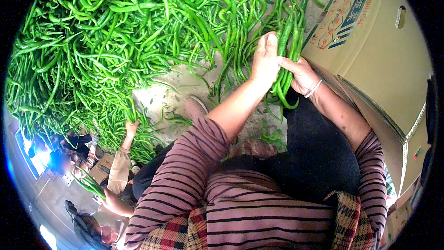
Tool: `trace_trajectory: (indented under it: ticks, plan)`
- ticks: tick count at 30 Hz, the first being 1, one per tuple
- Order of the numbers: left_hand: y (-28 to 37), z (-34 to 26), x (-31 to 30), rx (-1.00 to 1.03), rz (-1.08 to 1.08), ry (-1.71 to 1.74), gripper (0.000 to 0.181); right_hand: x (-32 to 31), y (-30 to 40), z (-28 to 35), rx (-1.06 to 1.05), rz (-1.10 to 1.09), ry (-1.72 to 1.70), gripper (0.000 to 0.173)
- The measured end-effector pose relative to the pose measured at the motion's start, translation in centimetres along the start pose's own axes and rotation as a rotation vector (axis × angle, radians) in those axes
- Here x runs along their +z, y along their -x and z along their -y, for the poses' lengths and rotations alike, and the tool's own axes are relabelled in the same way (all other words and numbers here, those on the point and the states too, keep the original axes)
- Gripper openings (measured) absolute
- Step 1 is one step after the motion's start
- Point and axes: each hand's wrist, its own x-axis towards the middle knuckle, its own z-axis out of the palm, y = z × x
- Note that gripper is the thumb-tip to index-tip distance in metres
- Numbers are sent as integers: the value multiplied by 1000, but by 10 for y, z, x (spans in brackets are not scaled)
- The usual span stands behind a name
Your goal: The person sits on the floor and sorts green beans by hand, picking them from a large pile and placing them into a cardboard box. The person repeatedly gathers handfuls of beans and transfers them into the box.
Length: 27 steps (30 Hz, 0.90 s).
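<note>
A bunch of long green chili peppers (294, 43) is held lengthwise between my two hands, its lower tips curling out below them. My left hand (265, 62) lies along the bunch's left side, thumb pointing up; the fingers behind are partly hidden. From the right, my right hand (303, 76) grips the same bunch, its thumb across the front and a beaded bracelet on the wrist. Just beyond and left of my hands, a row of loose peppers (239, 48) trails off a large pile of green chili peppers (125, 31).
A big cardboard box (378, 62) with printing stands close on my right. Stray peppers (272, 137) lie on the concrete floor (184, 80) near my legs. At left, a co-worker's hand (131, 126) reaches into the pile; another hand (112, 199) holds peppers. Farther off sits another person (86, 159).
</note>
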Motion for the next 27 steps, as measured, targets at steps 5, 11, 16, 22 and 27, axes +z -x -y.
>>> trace_trajectory:
  ticks: [5, 11, 16, 22, 27]
  plan:
    - [1, 9, -10, 184, -27, -475, 35, -9, -4, -7, 52, 9, 19, 37]
    - [-2, 4, -50, 4, 124, -247, 33, -1, 4, 11, 242, 127, -128, 38]
    - [24, -29, -38, -193, 266, -96, 14, -4, 7, 11, 236, 159, -86, 38]
    - [11, -23, -46, 56, 153, -549, 7, -3, 3, 8, 245, 149, 66, 43]
    - [-1, 3, -105, 122, 163, -1142, 17, -2, 8, 12, 234, 167, 7, 54]
